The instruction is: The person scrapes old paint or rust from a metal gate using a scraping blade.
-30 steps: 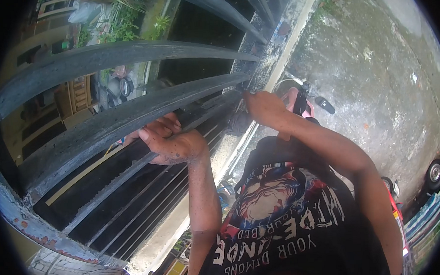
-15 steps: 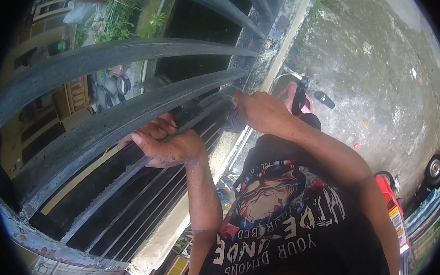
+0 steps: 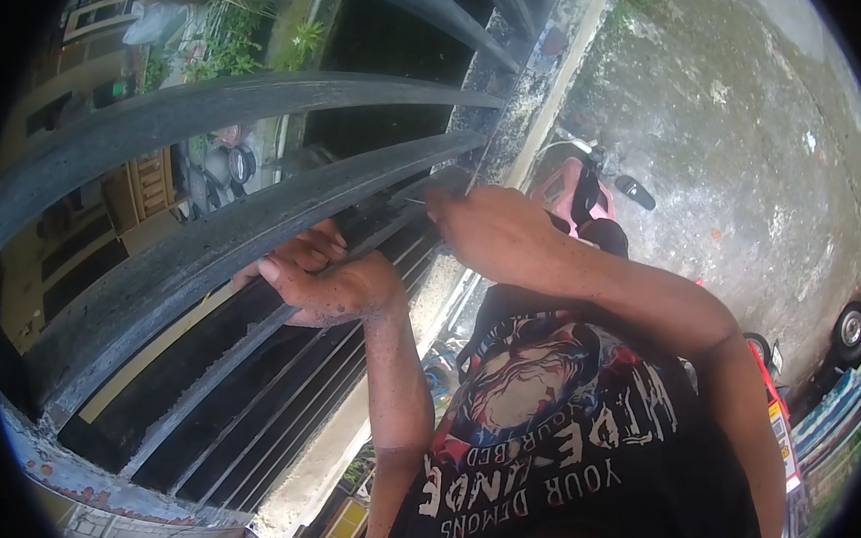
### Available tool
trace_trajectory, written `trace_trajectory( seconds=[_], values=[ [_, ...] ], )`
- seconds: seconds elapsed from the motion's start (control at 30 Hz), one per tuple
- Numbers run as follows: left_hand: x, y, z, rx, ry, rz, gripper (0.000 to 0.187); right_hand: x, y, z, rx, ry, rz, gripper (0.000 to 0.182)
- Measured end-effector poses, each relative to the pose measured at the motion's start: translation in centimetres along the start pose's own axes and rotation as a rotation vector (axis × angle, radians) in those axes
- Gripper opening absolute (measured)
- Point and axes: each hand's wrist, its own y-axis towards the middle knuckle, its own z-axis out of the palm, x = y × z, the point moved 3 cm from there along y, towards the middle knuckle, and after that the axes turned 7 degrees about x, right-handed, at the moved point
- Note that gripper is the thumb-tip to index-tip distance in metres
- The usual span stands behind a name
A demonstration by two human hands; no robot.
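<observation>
My left hand [image 3: 329,279] is wrapped round a narrow grey bar [image 3: 385,230] of a metal railing, its thumb up and fingers curled behind. Over the same bar, farther along towards the wall ledge, my right hand [image 3: 492,229] is closed with knuckles up. A thin pale sliver shows at its fingertips, but what it grips is mostly hidden. The wide grey bar [image 3: 243,215] above both hands looks scuffed and dusty. Grey specks dot my left hand and forearm.
A pale ledge [image 3: 553,107] runs along the railing's end. Below on the concrete ground [image 3: 726,156] are a pink motorbike [image 3: 583,198], a black slipper [image 3: 635,192], a red vehicle part [image 3: 773,397] and a wheel [image 3: 852,330]. Plants [image 3: 229,41] grow beyond the bars.
My right hand has slid a little left along the bar, and its forearm has swung with it. The grey bunched material seen under it earlier is now hidden. My left hand stays put.
</observation>
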Motion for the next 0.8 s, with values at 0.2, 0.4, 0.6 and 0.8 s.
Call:
trace_trajectory(
  seconds=[0.2,0.4,0.6,0.8],
  values=[
    [0.2,0.1,-0.1,0.033,-0.059,0.008,0.039,-6.0,2.2,2.9,-0.045,-0.065,0.038,0.027],
    [0.3,0.1,-0.2,0.048,-0.02,0.028,0.038,-7.3,2.2,2.7,-0.055,0.068,0.14,0.032],
    [0.0,0.0,0.2,-0.01,-0.018,-0.001,0.038,-3.5,0.1,1.4,-0.026,0.016,0.031,0.023],
    [0.1,0.0,0.1,-0.005,0.021,-0.005,0.038,0.0,-0.7,0.2,0.005,-0.014,0.042,0.021]
  ],
)
